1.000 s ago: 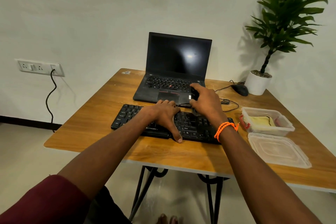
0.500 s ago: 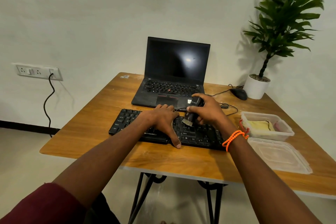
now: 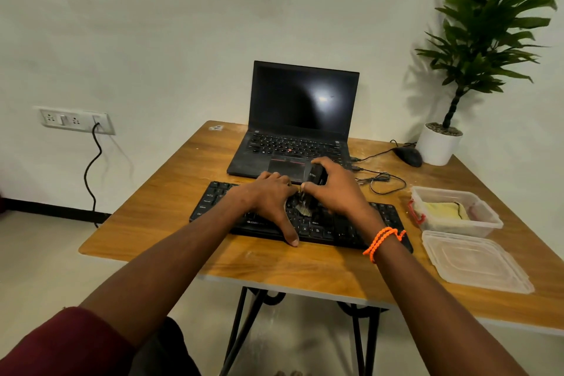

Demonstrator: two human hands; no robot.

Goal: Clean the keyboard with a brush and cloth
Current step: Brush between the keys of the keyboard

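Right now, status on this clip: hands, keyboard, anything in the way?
Left hand flat on keyboard, steadying. Right hand grips brush, bristles on the keys. Cloth in open tub, untouched. Nothing blocking.

keyboard point(image 3: 335, 224) before laptop point(image 3: 293, 143), container point(image 3: 454, 212) right

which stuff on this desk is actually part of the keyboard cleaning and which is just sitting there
In use:
keyboard, steadied by the left hand
brush, held by the right hand
yellow cloth, waiting in the open container

Lying about:
laptop
mouse
potted plant
container lid
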